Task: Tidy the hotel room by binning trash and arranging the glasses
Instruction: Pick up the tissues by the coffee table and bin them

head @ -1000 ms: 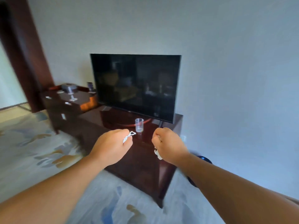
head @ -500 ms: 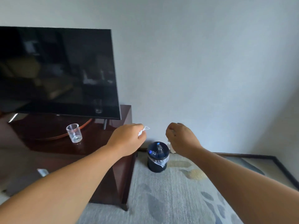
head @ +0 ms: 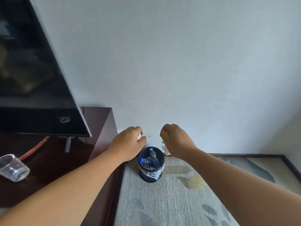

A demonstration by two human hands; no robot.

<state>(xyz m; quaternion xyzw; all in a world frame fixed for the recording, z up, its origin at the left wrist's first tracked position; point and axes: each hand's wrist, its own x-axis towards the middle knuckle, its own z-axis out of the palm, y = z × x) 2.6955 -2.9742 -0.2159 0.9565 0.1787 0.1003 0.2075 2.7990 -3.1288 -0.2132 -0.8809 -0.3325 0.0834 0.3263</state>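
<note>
- The left hand (head: 128, 142) is clenched on a white scrap (head: 140, 136) that pokes out past the fingers. The right hand (head: 175, 141) is clenched on another, which hangs below the fist.
- The hands are apart, one to each side above the bin (head: 143, 175). How far above it they are I cannot tell.
- The bin stands on the carpet (head: 162, 201), just beside the table's (head: 53, 168) right end and near the wall. Two bottles (head: 153, 156) lie slanted inside it.
- Likely step: dropping both scraps in.
- Risk: the scraps look light, so one let go from a height, or outside the rim, could drift onto the carpet or behind the bin.
- Risk: a scrap could catch on a bottle neck or the liner's edge and slip out.
- The glass (head: 13, 168) sits on the table, well away from its right end and not yet arranged. A careless left forearm over the table could knock it.
</note>
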